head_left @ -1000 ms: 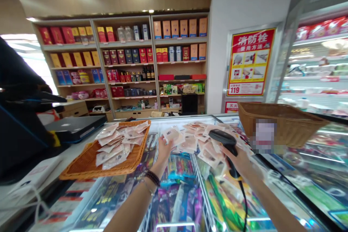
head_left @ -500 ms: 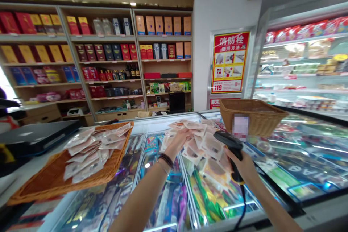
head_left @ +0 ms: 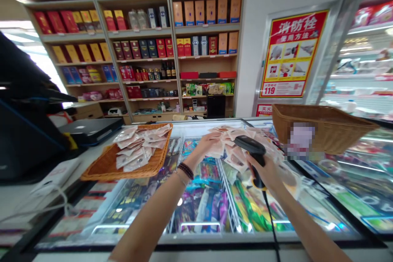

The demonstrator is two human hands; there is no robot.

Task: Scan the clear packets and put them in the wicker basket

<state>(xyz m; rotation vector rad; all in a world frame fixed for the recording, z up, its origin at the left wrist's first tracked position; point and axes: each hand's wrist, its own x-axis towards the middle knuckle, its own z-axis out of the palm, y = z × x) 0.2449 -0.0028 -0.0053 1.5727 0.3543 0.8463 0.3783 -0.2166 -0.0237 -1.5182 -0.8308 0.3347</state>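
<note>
My right hand (head_left: 268, 170) is wrapped round the handle of a black barcode scanner (head_left: 250, 144), its head pointing left over the packets and its cord hanging down. My left hand (head_left: 208, 144) reaches to the left side of a pile of flat clear plastic packets (head_left: 235, 157), with its fingers closed on the edge of one packet (head_left: 216, 150); the fingertips are partly hidden. The pile lies on the glass top of a chest freezer (head_left: 196, 235). More such packets (head_left: 143, 145) lie heaped in a shallow orange wicker basket (head_left: 101, 172) on the left.
A deeper brown wicker basket (head_left: 331, 131) stands at the right on the glass. Dark equipment (head_left: 27, 131) and a flat black device (head_left: 95, 129) are at the left, beside white cables (head_left: 58, 196). Colourful packaged goods show under the glass. Behind are shelves of boxes (head_left: 159, 49).
The view has turned left and moved back, so more of the left counter shows. My left hand has shifted toward the pile's left side; the scanner now sits over the pile's middle.
</note>
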